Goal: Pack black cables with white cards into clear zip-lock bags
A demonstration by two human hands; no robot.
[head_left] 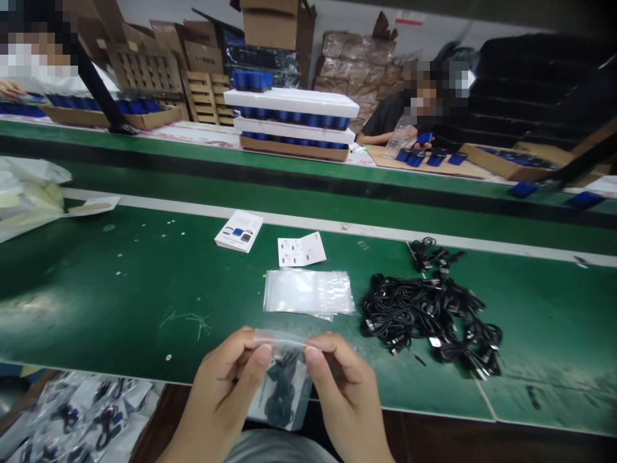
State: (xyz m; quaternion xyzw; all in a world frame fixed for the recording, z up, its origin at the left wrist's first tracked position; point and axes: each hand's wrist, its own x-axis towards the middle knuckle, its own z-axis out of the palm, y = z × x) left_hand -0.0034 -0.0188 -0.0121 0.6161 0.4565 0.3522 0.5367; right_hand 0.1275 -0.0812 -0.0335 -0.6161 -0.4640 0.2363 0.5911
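Note:
My left hand (224, 392) and my right hand (347, 399) pinch the top edge of a small clear zip bag (282, 386) from either side, just above the near edge of the green workbench (144, 302). A coiled black cable (280, 392) lies inside the bag. A stack of empty clear zip bags (308, 292) sits just beyond my hands. To the right lies a tangled pile of black cables (429, 315). A small white box (238, 230) and a white leaflet (301, 249) rest farther up the bench.
Filled bags with black cables (81, 418) lie in a heap at lower left, below the bench edge. A white plastic sack (26, 196) sits at left. Beyond a raised green belt (308, 183), co-workers handle blue items among stacked trays and cardboard boxes.

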